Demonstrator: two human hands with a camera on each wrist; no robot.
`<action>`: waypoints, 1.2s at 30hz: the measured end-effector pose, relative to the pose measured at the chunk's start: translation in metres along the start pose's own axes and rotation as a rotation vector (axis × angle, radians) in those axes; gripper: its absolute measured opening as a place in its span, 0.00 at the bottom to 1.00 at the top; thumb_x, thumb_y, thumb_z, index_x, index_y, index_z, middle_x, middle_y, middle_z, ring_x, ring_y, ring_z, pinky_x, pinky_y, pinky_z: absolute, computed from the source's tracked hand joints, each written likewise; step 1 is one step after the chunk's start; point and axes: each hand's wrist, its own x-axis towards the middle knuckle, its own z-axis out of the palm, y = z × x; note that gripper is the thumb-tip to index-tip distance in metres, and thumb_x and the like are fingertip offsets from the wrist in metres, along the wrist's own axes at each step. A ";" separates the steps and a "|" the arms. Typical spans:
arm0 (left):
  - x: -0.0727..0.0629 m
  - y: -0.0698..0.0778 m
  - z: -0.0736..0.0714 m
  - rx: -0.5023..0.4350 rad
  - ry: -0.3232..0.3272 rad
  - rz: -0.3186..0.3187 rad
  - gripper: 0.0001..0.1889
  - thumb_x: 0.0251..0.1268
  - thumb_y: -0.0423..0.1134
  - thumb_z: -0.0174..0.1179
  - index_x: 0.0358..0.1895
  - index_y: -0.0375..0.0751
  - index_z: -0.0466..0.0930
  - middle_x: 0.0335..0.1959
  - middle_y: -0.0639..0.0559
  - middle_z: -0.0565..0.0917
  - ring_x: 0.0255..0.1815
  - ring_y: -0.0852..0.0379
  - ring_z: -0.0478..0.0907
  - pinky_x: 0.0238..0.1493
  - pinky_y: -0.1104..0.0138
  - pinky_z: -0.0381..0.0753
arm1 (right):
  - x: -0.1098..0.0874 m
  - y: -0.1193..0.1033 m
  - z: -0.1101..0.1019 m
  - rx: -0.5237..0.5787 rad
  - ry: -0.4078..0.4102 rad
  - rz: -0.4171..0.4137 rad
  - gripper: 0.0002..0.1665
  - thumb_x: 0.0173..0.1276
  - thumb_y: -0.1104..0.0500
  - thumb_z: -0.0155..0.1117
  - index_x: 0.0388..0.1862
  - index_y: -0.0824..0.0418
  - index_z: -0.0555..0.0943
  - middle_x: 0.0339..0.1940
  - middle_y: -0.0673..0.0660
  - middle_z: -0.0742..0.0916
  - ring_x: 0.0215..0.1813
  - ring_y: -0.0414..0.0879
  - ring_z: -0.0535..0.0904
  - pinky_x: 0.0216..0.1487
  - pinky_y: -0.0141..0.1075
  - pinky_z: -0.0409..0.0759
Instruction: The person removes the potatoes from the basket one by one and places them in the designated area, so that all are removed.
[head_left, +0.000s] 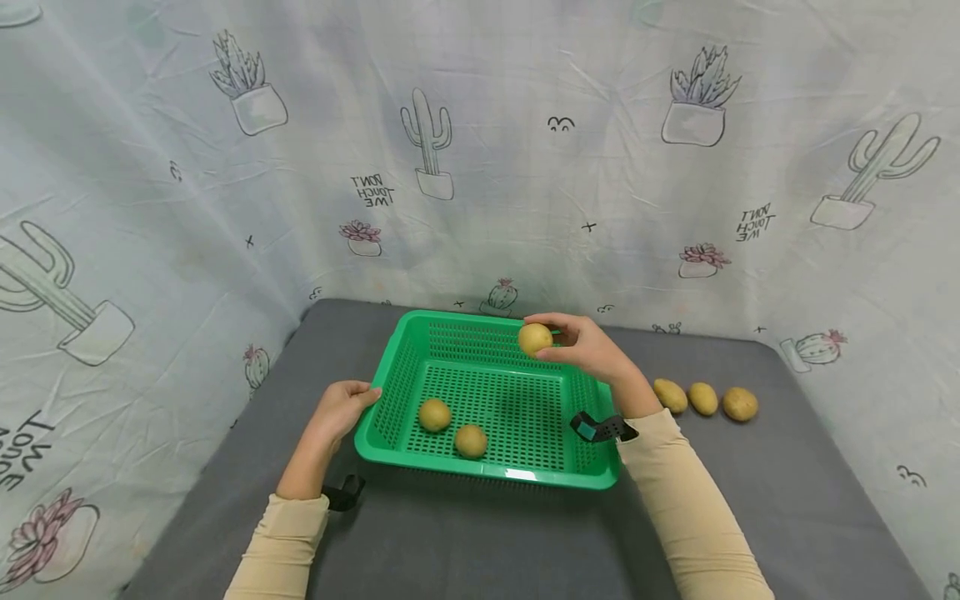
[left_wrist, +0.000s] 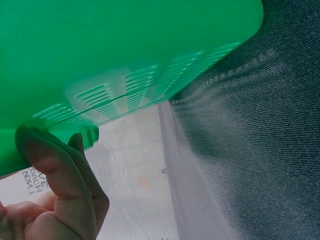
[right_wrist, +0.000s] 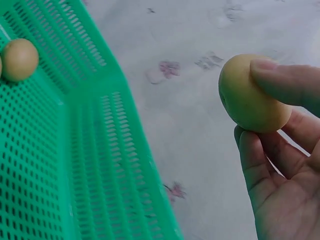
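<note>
My left hand [head_left: 341, 412] grips the left rim of a green plastic basket [head_left: 382, 375], thumb on top. In the left wrist view, its curled fingers [left_wrist: 65, 175] lie under the rim. Over the basket's far right part, my right hand [head_left: 581, 346] pinches a yellow potato [head_left: 535, 339] between thumb and fingers. The right wrist view shows this potato [right_wrist: 250, 95] with the thumb across its upper side. Two more potatoes lie apart on the perforated basket floor, one [head_left: 435, 415] towards the left and another [head_left: 471, 442] by the near wall.
Right of the basket, three potatoes sit in a row on the dark grey tabletop [head_left: 720, 483]: left [head_left: 670, 396], middle [head_left: 703, 399] and right [head_left: 740, 404]. A pale curtain [head_left: 480, 150] printed with cacti hangs behind the table and along both sides.
</note>
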 end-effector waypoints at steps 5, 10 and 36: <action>-0.001 0.001 0.001 0.003 -0.001 0.000 0.29 0.74 0.42 0.48 0.67 0.22 0.59 0.67 0.26 0.62 0.69 0.31 0.57 0.66 0.41 0.61 | -0.022 0.001 -0.017 0.029 0.065 -0.060 0.31 0.65 0.67 0.62 0.68 0.68 0.67 0.62 0.58 0.75 0.52 0.41 0.79 0.47 0.32 0.81; -0.001 0.002 -0.001 -0.003 0.000 -0.008 0.29 0.74 0.41 0.47 0.68 0.22 0.58 0.68 0.26 0.60 0.69 0.31 0.56 0.67 0.41 0.60 | -0.043 0.004 -0.031 0.071 0.143 -0.080 0.31 0.66 0.68 0.60 0.68 0.70 0.66 0.57 0.48 0.78 0.51 0.40 0.80 0.46 0.32 0.81; 0.000 0.001 -0.001 0.003 -0.009 -0.014 0.29 0.75 0.42 0.47 0.69 0.23 0.56 0.69 0.27 0.59 0.70 0.31 0.55 0.67 0.42 0.61 | -0.180 0.089 -0.060 0.125 0.407 0.046 0.31 0.68 0.73 0.54 0.69 0.73 0.62 0.56 0.41 0.78 0.51 0.31 0.77 0.46 0.23 0.77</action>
